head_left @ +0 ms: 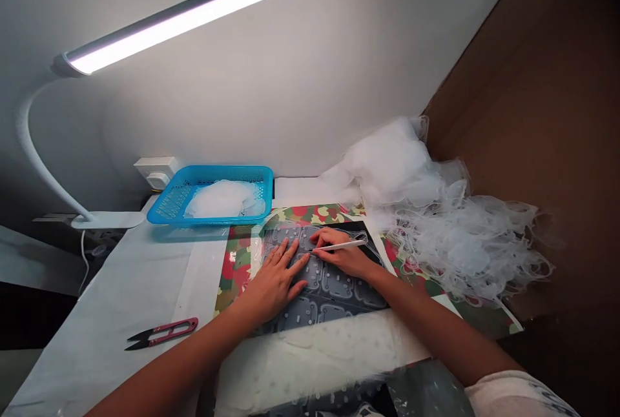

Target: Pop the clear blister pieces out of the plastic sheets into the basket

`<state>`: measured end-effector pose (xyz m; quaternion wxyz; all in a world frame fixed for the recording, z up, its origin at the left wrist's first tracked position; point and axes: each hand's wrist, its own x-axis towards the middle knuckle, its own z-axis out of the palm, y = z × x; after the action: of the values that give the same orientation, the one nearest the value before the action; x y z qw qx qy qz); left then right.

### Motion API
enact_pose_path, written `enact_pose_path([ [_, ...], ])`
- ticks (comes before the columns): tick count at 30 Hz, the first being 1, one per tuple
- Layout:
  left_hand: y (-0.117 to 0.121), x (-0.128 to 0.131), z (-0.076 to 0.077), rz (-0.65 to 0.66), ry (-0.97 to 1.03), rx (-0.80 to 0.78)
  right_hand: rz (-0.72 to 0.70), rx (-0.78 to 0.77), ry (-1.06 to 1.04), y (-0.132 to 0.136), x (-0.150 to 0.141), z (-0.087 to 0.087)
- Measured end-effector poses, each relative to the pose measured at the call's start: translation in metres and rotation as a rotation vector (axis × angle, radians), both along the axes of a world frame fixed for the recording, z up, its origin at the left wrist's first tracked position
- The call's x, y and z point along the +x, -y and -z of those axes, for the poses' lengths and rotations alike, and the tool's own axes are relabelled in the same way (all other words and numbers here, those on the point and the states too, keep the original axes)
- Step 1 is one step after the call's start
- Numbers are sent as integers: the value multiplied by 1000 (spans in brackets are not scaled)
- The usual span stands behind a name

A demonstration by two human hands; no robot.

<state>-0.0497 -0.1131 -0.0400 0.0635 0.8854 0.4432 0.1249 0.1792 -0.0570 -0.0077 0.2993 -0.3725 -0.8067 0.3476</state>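
My left hand (279, 278) lies with its fingers spread, pressing on a thin see-through sheet (334, 284) with pale outlined shapes, which rests over a dark backing. Just to its right, my right hand (341, 252) pinches a slim white pen-like tool (341, 245). The tool's tip points left and down at the sheet, close to the left fingertips. Whether the tip touches the sheet, I cannot tell. A paler, cloudy stretch of sheet (310, 352) lies nearer to me, below both hands.
Red-handled thread snips (162, 333) lie at left on the white table covering (111, 281). Behind stands a blue basket (167, 210) with white sheer material (220, 199) inside. A heap of white sheer scraps (465, 236) fills the right. A clamp lamp (217, 10) hangs overhead.
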Motion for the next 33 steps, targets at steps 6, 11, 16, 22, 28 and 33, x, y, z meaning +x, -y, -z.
enact_pose_path([
  [6,2,3,7,-8,35,30,-7,42,55,-2,-5,-5],
  [11,3,3,10,-17,49,35,-31,30,69,2,-1,0],
  [16,3,4,7,-31,45,6,-49,207,161,3,-5,15],
  [22,6,3,5,-52,47,8,489,217,63,-28,38,4],
  [28,-9,8,-14,-69,333,-131,580,29,-120,-29,66,-9],
  [33,-46,34,-42,-254,1044,-1005,387,-42,-151,18,22,-28],
])
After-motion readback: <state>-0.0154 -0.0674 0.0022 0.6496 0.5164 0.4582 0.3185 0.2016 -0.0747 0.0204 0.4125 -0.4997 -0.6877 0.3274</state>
